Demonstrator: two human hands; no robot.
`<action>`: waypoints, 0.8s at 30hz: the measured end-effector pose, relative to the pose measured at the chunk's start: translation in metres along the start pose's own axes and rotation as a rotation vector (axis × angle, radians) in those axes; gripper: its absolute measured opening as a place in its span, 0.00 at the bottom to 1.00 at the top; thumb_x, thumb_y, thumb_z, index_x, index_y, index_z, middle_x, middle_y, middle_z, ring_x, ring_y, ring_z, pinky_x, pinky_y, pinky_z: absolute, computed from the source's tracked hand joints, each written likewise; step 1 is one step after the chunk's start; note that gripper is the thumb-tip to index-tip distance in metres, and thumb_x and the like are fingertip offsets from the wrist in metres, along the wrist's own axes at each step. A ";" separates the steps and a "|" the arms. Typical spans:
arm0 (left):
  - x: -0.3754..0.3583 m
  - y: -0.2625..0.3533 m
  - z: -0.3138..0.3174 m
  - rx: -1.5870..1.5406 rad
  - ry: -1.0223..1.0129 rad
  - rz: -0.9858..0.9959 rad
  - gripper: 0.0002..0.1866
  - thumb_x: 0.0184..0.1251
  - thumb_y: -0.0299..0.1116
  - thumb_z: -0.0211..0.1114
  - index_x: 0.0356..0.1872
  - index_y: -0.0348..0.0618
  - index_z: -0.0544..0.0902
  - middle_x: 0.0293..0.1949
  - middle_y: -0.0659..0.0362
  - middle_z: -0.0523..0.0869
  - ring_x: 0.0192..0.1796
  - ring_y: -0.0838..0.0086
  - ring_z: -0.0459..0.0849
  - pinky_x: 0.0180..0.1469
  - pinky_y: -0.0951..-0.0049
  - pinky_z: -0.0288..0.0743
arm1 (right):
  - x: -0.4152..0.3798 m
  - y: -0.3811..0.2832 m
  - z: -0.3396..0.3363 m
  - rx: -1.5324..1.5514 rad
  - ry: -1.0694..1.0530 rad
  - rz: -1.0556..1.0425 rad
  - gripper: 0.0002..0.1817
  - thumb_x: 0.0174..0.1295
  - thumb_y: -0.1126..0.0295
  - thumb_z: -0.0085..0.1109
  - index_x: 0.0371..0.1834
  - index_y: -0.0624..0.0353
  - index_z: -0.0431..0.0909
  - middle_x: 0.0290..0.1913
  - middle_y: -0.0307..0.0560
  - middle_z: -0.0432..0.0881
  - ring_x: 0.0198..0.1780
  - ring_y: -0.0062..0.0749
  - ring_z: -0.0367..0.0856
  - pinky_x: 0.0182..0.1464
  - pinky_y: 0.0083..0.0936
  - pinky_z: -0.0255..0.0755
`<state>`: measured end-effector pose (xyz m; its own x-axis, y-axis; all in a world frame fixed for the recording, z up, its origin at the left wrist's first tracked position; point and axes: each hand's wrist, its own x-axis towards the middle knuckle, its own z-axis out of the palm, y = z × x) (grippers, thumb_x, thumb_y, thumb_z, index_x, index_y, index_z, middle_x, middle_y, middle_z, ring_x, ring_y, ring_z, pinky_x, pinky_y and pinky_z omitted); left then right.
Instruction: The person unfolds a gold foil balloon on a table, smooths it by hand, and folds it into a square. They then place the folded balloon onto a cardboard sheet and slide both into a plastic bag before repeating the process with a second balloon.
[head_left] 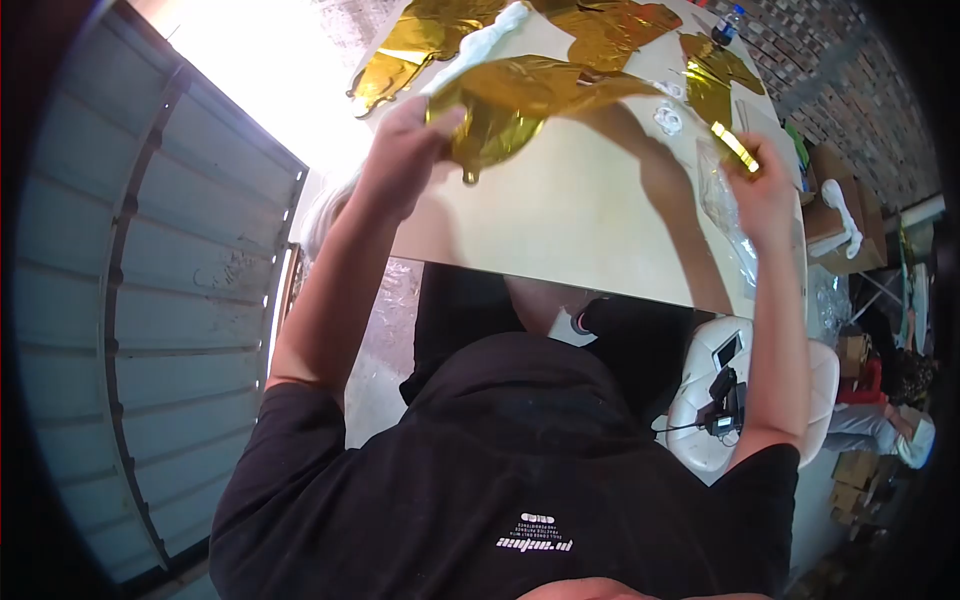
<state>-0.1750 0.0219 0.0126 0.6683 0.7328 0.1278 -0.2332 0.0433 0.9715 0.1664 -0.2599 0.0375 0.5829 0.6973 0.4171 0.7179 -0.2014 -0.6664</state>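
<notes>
My left hand (pixel 408 145) is closed on the left end of a shiny gold foil balloon (pixel 525 88), uninflated and raised over the near part of the table (pixel 560 215). Its thumb presses on the foil, and a small tab dangles from the lower edge. Toward the right the foil narrows and runs in the direction of my right hand (pixel 760 185). That hand pinches a folded, brightly glinting gold foil end at the table's right side. Beneath the foil, its shadow and my arm's fall across the pale tabletop.
More flat gold foil pieces (pixel 620 35) lie at the far side, beside a white cord bundle (pixel 490 42). White ties (pixel 667 120) and clear plastic (pixel 725 205) rest near my right hand. A dark bottle (pixel 728 25) stands far right. A white stool (pixel 690 440) holds devices; a person sits beyond.
</notes>
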 end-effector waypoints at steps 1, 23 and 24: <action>-0.003 -0.018 -0.010 0.187 -0.020 -0.071 0.16 0.85 0.38 0.69 0.56 0.33 0.85 0.44 0.59 0.91 0.42 0.77 0.89 0.46 0.73 0.83 | -0.021 -0.003 0.003 -0.149 -0.006 0.040 0.17 0.70 0.83 0.69 0.60 0.62 0.83 0.49 0.44 0.88 0.52 0.28 0.87 0.59 0.24 0.79; -0.005 -0.058 -0.004 1.442 -0.496 0.499 0.38 0.84 0.50 0.65 0.86 0.43 0.68 0.90 0.46 0.61 0.92 0.48 0.55 0.93 0.46 0.43 | -0.122 -0.002 0.053 -0.475 -0.483 -0.221 0.44 0.76 0.43 0.64 0.85 0.65 0.69 0.88 0.62 0.64 0.92 0.62 0.54 0.91 0.62 0.41; -0.004 -0.058 -0.004 1.461 -0.549 0.417 0.38 0.84 0.51 0.65 0.86 0.43 0.69 0.90 0.46 0.62 0.92 0.48 0.55 0.93 0.46 0.43 | -0.121 -0.003 0.051 -0.480 -0.474 -0.209 0.44 0.76 0.43 0.64 0.85 0.65 0.69 0.88 0.62 0.64 0.92 0.62 0.54 0.91 0.62 0.41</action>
<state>-0.1673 0.0192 -0.0451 0.9679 0.1948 0.1588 0.1690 -0.9722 0.1621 0.0741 -0.3083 -0.0428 0.2638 0.9571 0.1199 0.9490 -0.2352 -0.2099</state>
